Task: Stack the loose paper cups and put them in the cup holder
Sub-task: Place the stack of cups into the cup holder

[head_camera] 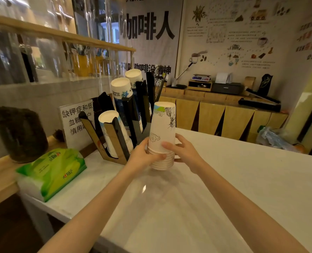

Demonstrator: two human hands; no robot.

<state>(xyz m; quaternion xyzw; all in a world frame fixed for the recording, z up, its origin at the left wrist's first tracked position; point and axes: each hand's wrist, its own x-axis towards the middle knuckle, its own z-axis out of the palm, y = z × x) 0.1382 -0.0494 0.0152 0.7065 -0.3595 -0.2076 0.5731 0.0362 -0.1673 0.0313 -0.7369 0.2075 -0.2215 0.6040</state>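
A stack of upside-down white paper cups point(162, 128) with ink drawings stands on the white counter point(242, 179), several rims bunched at its base. My left hand point(143, 155) grips its lower left side and my right hand point(183, 149) wraps the lower right side. Just left of the stack stands the black and brown cup holder point(122, 132). It holds a slanted stack of white cups point(111, 132) in the front slot and two stacks of blue-patterned cups point(123, 99) behind.
A green tissue pack point(51, 172) lies at the counter's left end. A white sign point(76, 123) stands behind the holder, a dark jar point(19, 134) on the wooden ledge. A plastic bag point(272, 138) sits at the far right edge.
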